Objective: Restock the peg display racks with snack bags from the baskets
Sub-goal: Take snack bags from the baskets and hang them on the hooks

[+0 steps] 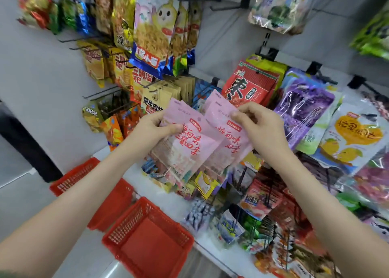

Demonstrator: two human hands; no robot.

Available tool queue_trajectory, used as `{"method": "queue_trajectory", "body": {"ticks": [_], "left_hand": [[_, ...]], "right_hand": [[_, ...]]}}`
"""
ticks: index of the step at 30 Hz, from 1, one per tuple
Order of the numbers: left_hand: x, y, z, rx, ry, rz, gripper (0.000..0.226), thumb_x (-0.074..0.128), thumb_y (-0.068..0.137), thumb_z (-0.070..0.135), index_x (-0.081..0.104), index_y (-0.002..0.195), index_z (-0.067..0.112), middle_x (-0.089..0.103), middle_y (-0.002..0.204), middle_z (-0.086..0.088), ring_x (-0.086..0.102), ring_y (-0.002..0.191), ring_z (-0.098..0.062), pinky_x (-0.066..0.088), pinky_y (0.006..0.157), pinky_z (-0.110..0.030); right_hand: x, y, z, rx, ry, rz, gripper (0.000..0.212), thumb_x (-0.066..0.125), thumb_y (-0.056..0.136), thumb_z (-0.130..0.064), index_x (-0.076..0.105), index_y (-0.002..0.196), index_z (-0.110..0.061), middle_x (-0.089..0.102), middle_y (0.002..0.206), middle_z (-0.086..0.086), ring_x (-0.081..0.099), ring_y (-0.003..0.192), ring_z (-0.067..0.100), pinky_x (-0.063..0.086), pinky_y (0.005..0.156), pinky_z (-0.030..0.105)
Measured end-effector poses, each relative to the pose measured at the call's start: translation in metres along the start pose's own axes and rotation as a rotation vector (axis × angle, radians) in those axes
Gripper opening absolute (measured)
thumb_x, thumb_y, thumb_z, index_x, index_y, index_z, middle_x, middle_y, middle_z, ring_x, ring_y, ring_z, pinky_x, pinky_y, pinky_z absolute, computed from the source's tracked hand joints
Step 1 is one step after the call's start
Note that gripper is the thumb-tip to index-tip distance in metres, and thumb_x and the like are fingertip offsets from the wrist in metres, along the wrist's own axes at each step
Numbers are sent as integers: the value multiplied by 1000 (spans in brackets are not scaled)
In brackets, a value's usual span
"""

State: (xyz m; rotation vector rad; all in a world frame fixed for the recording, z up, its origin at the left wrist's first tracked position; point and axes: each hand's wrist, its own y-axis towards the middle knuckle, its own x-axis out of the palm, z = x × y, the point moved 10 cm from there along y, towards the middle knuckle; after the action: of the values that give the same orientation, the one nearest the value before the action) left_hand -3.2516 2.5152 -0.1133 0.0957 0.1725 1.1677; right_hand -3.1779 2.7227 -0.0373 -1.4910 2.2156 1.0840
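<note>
You see pale pink snack bags (pixel 189 149) with red script, red lattice baskets (pixel 151 242), a purple pouch (pixel 303 107), and a red bag (pixel 248 86) bearing a black character.

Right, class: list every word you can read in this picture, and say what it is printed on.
"Eamen's": left pink bag, right pink bag.
"枣": red bag.
"三明治": yellow bag.
"肥牛肉": beige bag.
The date stamps on the pink bags and everything else: too blurred to read.
</note>
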Motion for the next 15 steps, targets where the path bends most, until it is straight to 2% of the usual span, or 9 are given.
{"method": "queue_trajectory", "body": {"ticks": [3,6,9,11,13,15], "left_hand": [[11,13,38,75,2,-14,22,64,86,3,67,90,25,73,76,16,69,72,-1,54,65,-17],[23,24,70,164,61,-18,22,70,84,12,69,97,30,74,92,13,70,88,-6,55,80,-22],[38,34,95,206,89,-42,22,71,84,15,70,104,24,74,96,11,69,90,-3,54,78,-18],[45,43,115,235,130,-64,20,71,84,13,70,101,23,74,93,11,68,88,-1,53,76,-16],[45,55,136,252,146,-76,19,72,84,13,70,99,25,74,96,11,69,91,-4,53,83,-21],[42,68,157,277,160,-58,24,73,83,19,70,107,21,73,107,7,68,99,-8,53,92,-31]], "right_hand": [[-21,22,-31,-91,-15,77,15,66,88,-21,66,75,-15,64,69,-1,50,63,3,36,61,14],[-37,42,-59,-171,-7,90,15,69,86,-23,65,72,-16,63,66,-4,50,61,2,37,60,16],[-49,57,-72,-167,47,63,17,72,82,-25,66,69,-15,64,64,5,48,58,4,39,60,25],[-58,66,-75,-157,78,40,18,71,83,-23,65,69,-15,64,66,9,49,60,7,39,61,28],[-75,74,-76,-164,142,51,18,67,87,-18,64,70,-12,62,67,6,49,65,9,39,64,29],[-103,80,-74,-164,216,119,18,63,90,-13,64,72,-11,61,71,1,50,69,8,39,67,29]]}}
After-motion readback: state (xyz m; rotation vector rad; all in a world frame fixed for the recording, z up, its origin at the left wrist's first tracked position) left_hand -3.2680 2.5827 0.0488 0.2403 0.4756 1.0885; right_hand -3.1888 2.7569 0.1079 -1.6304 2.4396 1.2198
